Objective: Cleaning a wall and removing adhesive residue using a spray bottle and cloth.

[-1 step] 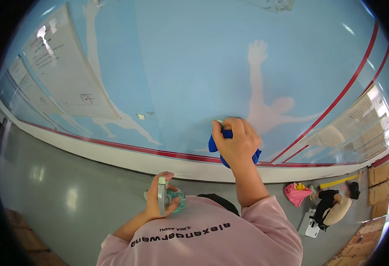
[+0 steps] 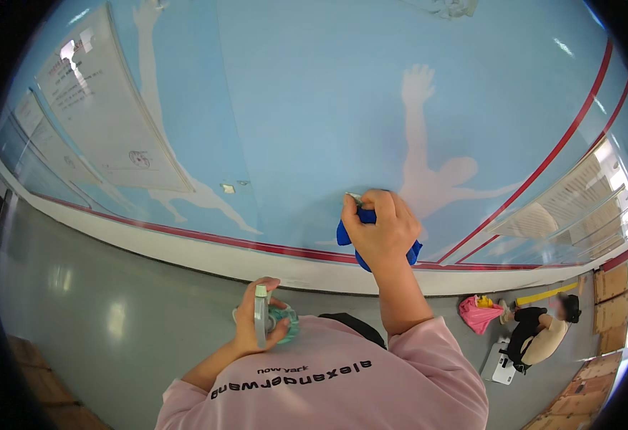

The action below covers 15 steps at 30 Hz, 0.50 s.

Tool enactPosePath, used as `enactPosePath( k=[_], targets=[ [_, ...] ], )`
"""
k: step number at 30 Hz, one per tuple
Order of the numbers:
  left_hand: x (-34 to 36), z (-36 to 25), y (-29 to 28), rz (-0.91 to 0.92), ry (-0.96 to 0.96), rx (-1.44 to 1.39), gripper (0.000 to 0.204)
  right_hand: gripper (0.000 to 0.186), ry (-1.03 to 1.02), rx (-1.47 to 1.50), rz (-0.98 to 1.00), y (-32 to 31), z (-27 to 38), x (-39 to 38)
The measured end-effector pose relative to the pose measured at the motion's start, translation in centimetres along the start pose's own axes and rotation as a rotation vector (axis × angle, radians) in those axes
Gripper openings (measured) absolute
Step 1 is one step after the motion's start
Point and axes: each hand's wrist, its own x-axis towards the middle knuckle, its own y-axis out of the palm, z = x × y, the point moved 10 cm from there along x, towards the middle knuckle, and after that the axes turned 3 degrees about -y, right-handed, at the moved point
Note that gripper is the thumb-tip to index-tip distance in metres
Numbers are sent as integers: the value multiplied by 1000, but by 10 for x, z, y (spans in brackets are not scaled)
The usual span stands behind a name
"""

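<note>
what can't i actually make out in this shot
All in the head view:
Blue cloth: its middle is hidden by the right hand.
Spray bottle: partly covered by the left hand; how full it is can't be told.
Pale bit beside the cloth: too small to identify.
Crumpled clear thing: cut off by the upper edge.
Person at right: hands too small to tell.
</note>
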Motion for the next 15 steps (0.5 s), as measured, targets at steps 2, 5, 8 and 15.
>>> enactPosePath(
  k=[2,5,8,15],
  targets=[
    [0,4,0,5,-38,1,67,22,-11,-17,-41,-1,1,-1],
    [2,-3,1,20,20,64,67,21,-12,-51,-51,2,-3,-7],
    [3,-3,4,45,16,80,68,22,-12,23,-44,2,-6,-8],
    [1,-1,7,58,35,74,70,25,-9,35,-36,-1,2,0]
  ],
)
